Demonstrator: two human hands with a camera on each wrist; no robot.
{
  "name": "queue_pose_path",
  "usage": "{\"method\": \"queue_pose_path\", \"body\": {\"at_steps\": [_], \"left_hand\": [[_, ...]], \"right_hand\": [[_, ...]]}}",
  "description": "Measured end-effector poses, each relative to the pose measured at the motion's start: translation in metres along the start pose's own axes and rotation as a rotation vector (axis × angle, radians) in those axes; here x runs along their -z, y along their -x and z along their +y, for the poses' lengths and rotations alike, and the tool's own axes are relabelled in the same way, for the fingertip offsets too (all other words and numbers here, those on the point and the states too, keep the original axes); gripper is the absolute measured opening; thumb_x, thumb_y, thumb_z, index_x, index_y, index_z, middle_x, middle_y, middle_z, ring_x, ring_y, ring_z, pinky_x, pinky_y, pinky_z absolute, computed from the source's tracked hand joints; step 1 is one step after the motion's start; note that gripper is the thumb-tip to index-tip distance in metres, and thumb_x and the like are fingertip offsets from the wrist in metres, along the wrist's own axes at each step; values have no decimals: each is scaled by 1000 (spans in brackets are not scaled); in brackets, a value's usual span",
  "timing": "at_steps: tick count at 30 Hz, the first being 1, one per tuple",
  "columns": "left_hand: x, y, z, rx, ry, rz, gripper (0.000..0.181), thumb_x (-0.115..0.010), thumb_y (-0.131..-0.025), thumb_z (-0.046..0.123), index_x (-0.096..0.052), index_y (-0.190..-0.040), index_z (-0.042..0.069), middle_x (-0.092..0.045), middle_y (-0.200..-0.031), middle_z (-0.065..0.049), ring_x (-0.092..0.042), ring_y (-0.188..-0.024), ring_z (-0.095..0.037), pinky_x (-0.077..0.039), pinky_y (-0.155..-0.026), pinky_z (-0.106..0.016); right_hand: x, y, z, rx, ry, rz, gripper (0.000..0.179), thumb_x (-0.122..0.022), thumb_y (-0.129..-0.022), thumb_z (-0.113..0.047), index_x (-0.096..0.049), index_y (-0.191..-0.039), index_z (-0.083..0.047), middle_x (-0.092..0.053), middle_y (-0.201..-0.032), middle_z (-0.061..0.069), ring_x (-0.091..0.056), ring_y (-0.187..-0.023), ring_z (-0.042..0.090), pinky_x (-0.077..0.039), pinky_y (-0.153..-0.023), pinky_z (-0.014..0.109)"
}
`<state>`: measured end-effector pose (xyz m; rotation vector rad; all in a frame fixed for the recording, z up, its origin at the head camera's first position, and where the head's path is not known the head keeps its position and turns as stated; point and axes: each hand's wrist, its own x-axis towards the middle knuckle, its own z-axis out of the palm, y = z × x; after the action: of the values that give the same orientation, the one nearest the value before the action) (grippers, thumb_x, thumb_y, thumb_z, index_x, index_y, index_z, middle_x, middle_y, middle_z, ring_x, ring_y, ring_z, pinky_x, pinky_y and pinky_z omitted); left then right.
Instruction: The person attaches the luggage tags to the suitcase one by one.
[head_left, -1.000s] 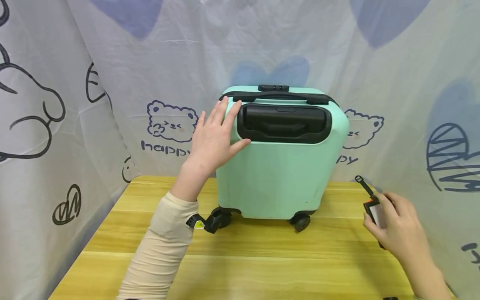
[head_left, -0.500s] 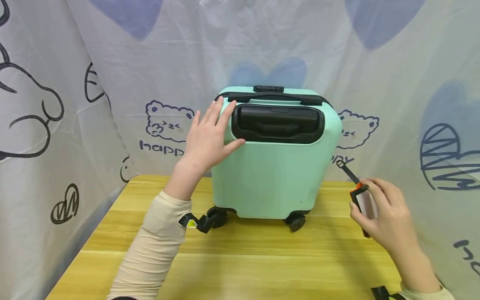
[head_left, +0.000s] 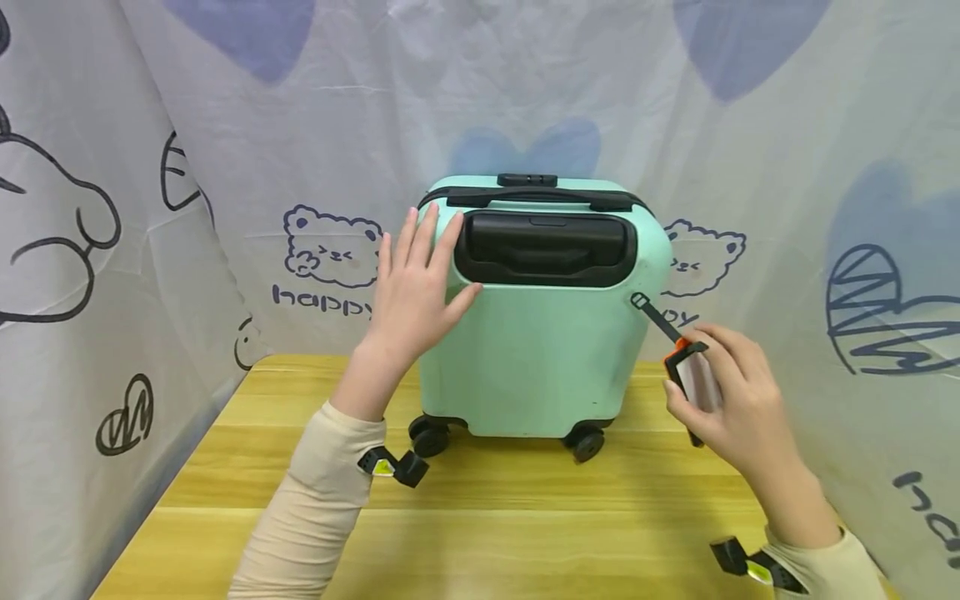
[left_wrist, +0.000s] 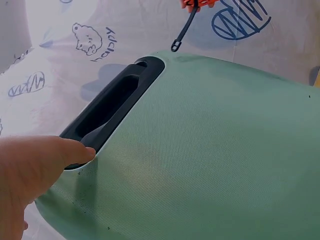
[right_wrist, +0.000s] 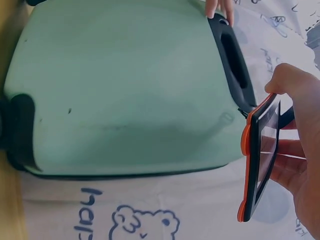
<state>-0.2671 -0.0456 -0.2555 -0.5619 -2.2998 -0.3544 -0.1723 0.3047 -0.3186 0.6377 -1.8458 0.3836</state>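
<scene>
A mint-green suitcase (head_left: 532,358) stands upright on its wheels, its black handle recess (head_left: 546,248) facing me. My left hand (head_left: 412,304) lies with spread, straight fingers on its upper left corner; in the left wrist view the thumb (left_wrist: 75,152) touches the recess edge. To the right of the suitcase, my right hand (head_left: 731,400) pinches a luggage tag (head_left: 693,379) by its edges between thumb and fingers. The tag is black and orange with a clear window, and its black strap (head_left: 660,321) with a small buckle points up-left, overlapping the suitcase's right side in the head view.
The suitcase rests on a yellow wood-grain table (head_left: 480,517). Close behind and along both sides hangs a pale cloth (head_left: 330,150) printed with hearts and bears. A black carry handle (head_left: 540,197) and a combination lock (head_left: 527,180) sit on the suitcase's top.
My right hand has carried the luggage tag left and up, bringing its strap to the suitcase's right side. The left hand stays at the suitcase's corner. The whole view has shifted slightly.
</scene>
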Motion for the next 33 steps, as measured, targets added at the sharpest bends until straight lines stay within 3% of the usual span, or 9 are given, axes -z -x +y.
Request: {"method": "queue_pose_path", "body": {"at_steps": [6,12,19,27,33], "left_hand": [[-1,4,4,-27,4,59,76,-63,-92,44,-27,-155,20,-23,-162,-12,-15,-151,-33,-14,-120,-60],[-6,5,13,-108,19,108,70,-63,-93,43,-33,-152,21,-30,-159,-13,-20,-150,-34,-16,-119,-60],[-13,1,21,-185,18,221,53,-64,-93,40,-52,-140,19,-42,-151,-14,-27,-147,-35,-22,-116,-62],[-16,-14,26,-327,41,394,41,-70,-90,34,-64,-127,16,-57,-137,-10,-43,-137,-33,-31,-113,-59],[-17,-27,28,-423,90,462,36,-74,-87,27,-69,-121,16,-64,-127,-8,-51,-128,-29,-35,-112,-55]], "right_hand": [[-4,-14,-6,-7,-33,-5,56,-57,-89,-45,-66,-114,4,-63,-117,26,-55,-105,43,-30,-107,11],[-11,-31,-13,-1,-87,6,55,-58,-90,-44,-65,-117,4,-62,-119,25,-55,-109,41,-33,-107,12],[-28,-47,-18,3,-187,40,56,-61,-89,-45,-65,-114,5,-63,-116,25,-56,-109,40,-36,-107,15],[-40,-62,-26,3,-267,2,54,-61,-89,-43,-64,-119,3,-63,-119,21,-57,-113,35,-39,-102,13],[-47,-71,-29,-4,-347,-34,51,-64,-86,-34,-63,-122,1,-63,-123,19,-57,-110,27,-42,-96,14]]}}
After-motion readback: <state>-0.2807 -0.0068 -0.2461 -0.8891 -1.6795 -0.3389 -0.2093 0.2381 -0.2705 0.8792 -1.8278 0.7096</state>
